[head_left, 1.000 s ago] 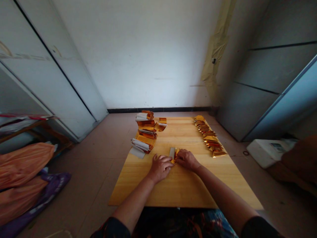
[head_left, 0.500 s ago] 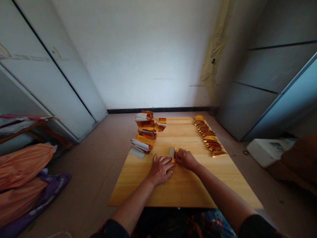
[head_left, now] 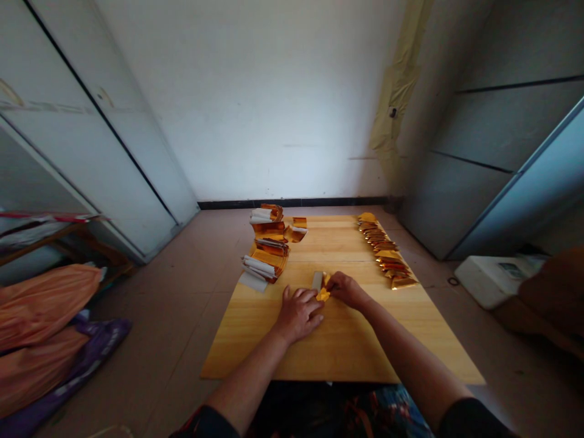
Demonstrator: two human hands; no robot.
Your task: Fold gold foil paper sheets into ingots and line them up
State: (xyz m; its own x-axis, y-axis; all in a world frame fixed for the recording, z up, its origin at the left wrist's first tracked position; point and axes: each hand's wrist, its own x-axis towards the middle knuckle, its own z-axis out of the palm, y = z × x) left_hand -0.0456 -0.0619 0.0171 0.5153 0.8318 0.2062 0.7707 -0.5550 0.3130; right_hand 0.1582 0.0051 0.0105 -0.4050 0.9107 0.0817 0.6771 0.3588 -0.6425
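Note:
A small piece of gold foil paper, its pale backing partly showing, lies on the wooden board between my hands. My left hand rests flat with fingers apart, its fingertips on the paper's left edge. On the other side, my right hand has its fingers pinched together at the paper's right edge. Stacks of gold paper sheets with pale backs sit at the board's left. A row of folded gold paper pieces runs along the right edge.
The wooden board stands low over a tiled floor, close to a white wall. Grey cabinets flank it on the left. Orange and purple bags lie at the left; a white box stands at the right.
My right hand has shifted slightly right, and more of the gold side of the paper shows between the hands. My left hand has barely moved.

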